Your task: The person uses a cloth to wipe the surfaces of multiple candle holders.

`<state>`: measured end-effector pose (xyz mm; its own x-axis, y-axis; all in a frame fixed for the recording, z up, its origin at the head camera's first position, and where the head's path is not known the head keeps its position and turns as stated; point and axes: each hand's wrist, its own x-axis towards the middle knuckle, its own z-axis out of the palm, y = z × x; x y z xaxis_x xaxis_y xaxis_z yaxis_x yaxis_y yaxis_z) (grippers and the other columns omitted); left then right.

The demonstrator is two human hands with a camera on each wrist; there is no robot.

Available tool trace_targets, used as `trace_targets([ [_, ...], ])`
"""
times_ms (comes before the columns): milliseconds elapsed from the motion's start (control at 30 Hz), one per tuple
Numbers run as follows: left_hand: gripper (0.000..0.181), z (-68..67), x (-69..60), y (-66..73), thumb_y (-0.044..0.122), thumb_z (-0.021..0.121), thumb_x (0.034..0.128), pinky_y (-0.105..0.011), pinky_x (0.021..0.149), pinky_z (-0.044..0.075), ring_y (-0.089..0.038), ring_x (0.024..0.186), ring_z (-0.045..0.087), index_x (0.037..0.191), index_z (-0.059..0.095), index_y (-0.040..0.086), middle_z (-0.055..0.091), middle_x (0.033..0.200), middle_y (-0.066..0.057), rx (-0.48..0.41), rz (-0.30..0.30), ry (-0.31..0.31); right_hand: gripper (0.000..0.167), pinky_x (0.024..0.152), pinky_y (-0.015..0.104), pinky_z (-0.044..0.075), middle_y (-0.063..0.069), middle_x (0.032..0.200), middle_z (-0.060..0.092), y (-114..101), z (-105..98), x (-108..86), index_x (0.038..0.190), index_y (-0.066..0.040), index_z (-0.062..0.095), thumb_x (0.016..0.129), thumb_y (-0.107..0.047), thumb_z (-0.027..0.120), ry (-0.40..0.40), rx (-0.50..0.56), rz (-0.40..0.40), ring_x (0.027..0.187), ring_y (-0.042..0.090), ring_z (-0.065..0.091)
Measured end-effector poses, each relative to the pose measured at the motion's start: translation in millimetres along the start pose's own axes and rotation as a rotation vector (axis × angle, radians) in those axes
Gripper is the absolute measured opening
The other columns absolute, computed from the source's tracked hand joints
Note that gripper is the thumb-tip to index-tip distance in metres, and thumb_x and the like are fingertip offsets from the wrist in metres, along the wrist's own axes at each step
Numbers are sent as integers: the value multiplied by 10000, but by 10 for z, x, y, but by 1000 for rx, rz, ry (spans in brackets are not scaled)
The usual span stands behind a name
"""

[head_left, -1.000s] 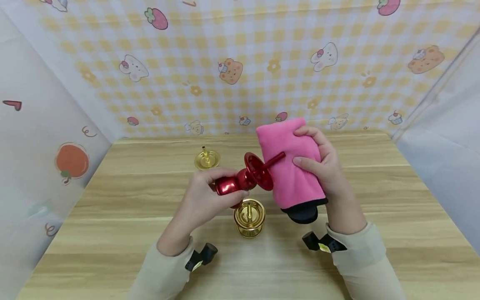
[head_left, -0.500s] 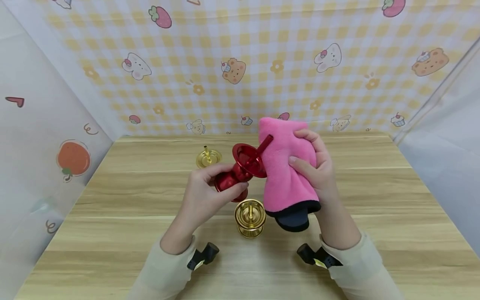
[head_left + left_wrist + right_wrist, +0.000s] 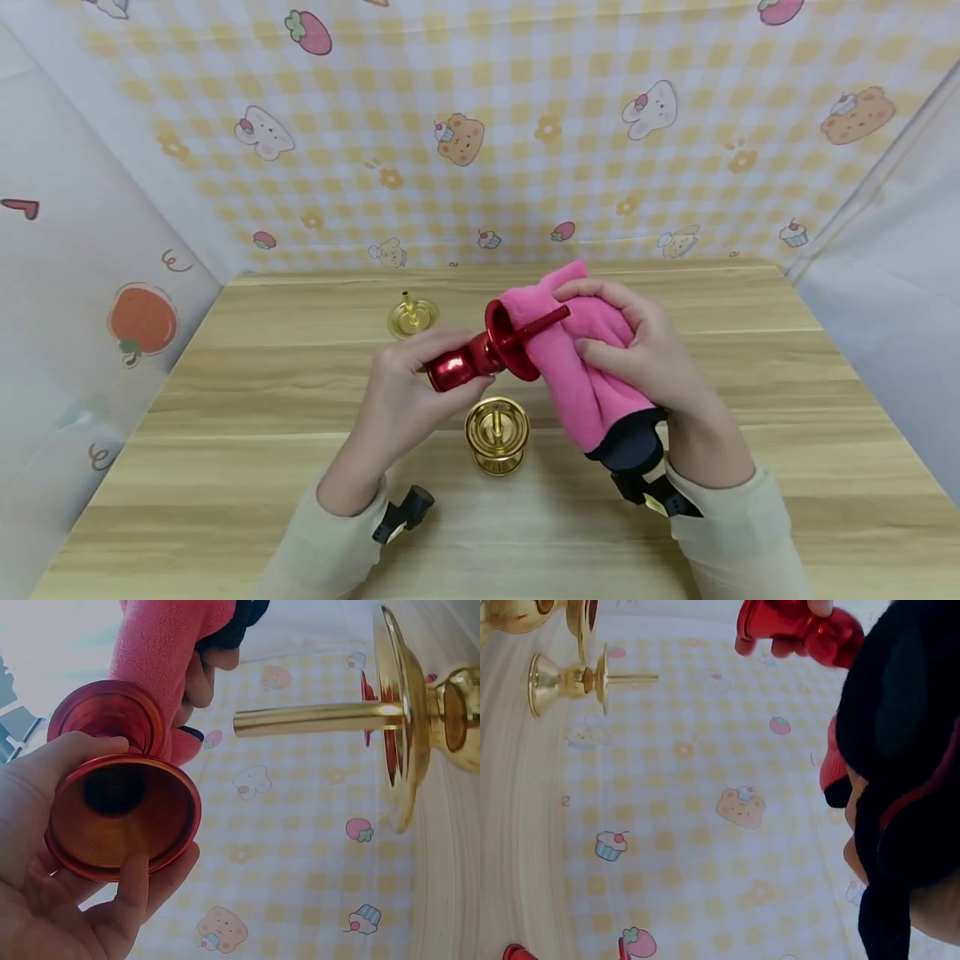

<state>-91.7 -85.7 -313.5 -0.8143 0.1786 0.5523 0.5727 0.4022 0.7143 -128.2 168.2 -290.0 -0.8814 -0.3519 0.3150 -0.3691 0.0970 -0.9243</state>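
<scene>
Head view: over the last half second the red candlestick [image 3: 457, 367] swings down closer to level, its stem now pointing right across the pink cloth [image 3: 566, 379], and that cloth goes from spread tall to bunched and folded. The left hand [image 3: 405, 383] has thumb and fingers clamped round the candlestick's body; the right hand [image 3: 648, 350] pinches the cloth between thumb and fingers, and the cloth's black end [image 3: 633, 442] has swung right, down by the wrist. Candlestick and cloth are both held up above the table [image 3: 300, 400]. Count here: one red candlestick, one cloth, two gold candlesticks, the near one [image 3: 498, 429] and the far one [image 3: 414, 318], both upright.

Over to the left wrist: the red one's hollow base faces us, fingers wrapped round it, cloth up against its far side. One gold candlestick here, with a red sliver [image 3: 367, 688] showing behind its dish.

Right wrist: the black end fills the right side, fingers partly hidden behind it. Two gold candlesticks, the held red one above, and red pieces [image 3: 517, 952] cut off at lower left.
</scene>
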Motion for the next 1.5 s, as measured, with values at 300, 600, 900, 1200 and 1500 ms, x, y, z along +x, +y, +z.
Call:
trace_targets([
  [300, 301, 1, -24, 4, 28, 839, 724, -314, 770, 616, -213, 942, 728, 1017, 770, 38, 766, 1029, -96, 71, -27, 44, 435, 557, 225, 529, 13, 864, 660, 18, -2, 26, 1146, -250, 688, 832, 47, 640, -60, 41, 77, 646, 114, 587],
  [600, 291, -5, -21, 16, 40, 847, 722, -307, 717, 618, -195, 893, 722, 1004, 776, 53, 764, 1015, -83, 101, -18, 86, 337, 553, 248, 532, 34, 802, 655, -51, 22, -6, 1163, -125, 661, 851, 5, 650, -65, -12, 163, 646, 134, 591],
  [900, 295, -23, -18, 32, 58, 843, 735, -347, 708, 625, -242, 898, 731, 1016, 766, 10, 759, 1036, -122, 203, -19, 124, 322, 524, 266, 528, 72, 838, 665, -122, 41, -62, 1143, -119, 680, 851, 9, 641, -84, -62, 123, 598, 161, 589],
  [1200, 321, -61, -11, 56, 76, 850, 736, -331, 719, 624, -228, 899, 714, 1041, 766, 21, 750, 1049, -108, 247, -48, 81, 358, 533, 268, 520, 76, 924, 673, -173, 84, -150, 1133, -121, 683, 832, 65, 630, -89, -123, -9, 604, 177, 598],
  [1500, 349, -36, -4, 56, 107, 860, 726, -362, 744, 627, -269, 958, 707, 1052, 765, 23, 747, 1073, -122, 312, -88, 51, 454, 526, 222, 468, 26, 881, 691, -209, 104, -202, 1114, -146, 686, 766, 132, 596, -134, -206, -154, 615, 104, 563],
])
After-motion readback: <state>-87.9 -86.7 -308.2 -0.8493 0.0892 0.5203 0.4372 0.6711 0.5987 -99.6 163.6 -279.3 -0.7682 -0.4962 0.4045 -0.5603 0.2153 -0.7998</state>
